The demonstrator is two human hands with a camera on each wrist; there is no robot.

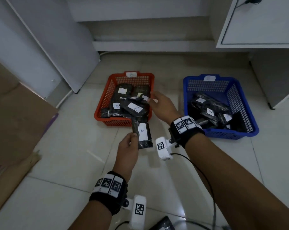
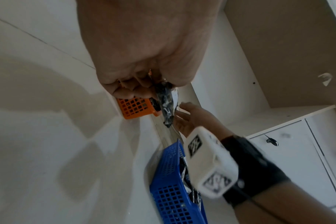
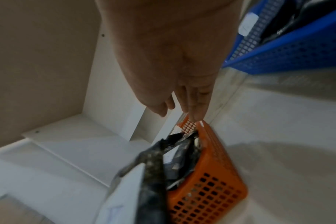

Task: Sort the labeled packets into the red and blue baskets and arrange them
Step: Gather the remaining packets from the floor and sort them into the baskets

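— What can only the head view read?
— The "A" on the black plastic packet (image 1: 143, 134).
— Where is it?
— Pinched by the left hand (image 1: 127, 151), in front of the red plastic basket (image 1: 105, 97). The right hand (image 1: 162, 105) holds nothing, fingers loose.

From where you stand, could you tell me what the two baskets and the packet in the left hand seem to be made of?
Red basket and blue basket: likely rigid moulded plastic, with evenly perforated grid walls and a mild sheen.
Packet held by the left hand: seemingly thin glossy dark plastic film, crinkled with highlights, bearing a matte white label, probably paper.
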